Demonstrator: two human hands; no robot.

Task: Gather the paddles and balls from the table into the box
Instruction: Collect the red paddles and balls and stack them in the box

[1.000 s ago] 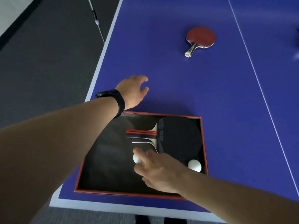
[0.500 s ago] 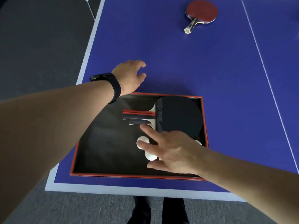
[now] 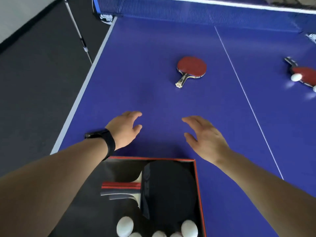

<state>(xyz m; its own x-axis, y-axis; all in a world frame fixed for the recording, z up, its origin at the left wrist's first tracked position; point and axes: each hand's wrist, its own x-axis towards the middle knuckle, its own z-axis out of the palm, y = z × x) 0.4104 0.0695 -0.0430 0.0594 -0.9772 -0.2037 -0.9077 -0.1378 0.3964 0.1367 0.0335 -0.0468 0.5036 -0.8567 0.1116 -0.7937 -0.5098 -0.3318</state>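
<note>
Red paddle (image 3: 191, 67) ahead; both hands empty.

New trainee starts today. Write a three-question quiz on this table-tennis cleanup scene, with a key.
1. True or false: the left hand holds a ball.
2. Which paddle lies in the box? A) black paddle B) red paddle
3. Fill in: a white ball at the far right rests on a second red paddle, near the table's ____ edge.

Key: 1 false; both it and the right hand are open and empty. 2 A. 3 right.
</note>
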